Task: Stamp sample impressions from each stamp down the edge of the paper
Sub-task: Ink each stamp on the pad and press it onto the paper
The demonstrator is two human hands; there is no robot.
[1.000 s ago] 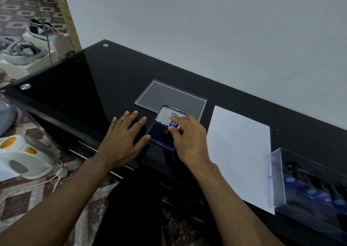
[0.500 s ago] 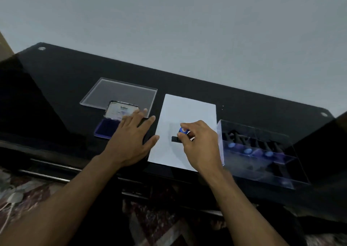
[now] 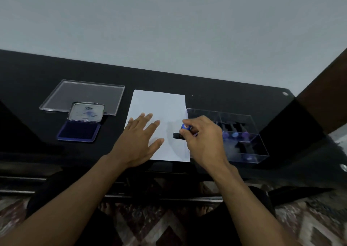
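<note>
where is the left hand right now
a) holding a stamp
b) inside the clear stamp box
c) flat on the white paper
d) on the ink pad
c: the left hand lies with spread fingers on the paper, while the right hand holds the stamp.

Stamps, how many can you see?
4 for sure. One stamp is in the right hand, down on the paper near its right edge. Three more stand in the clear box, in a row. Others may be hidden behind the hand.
</note>
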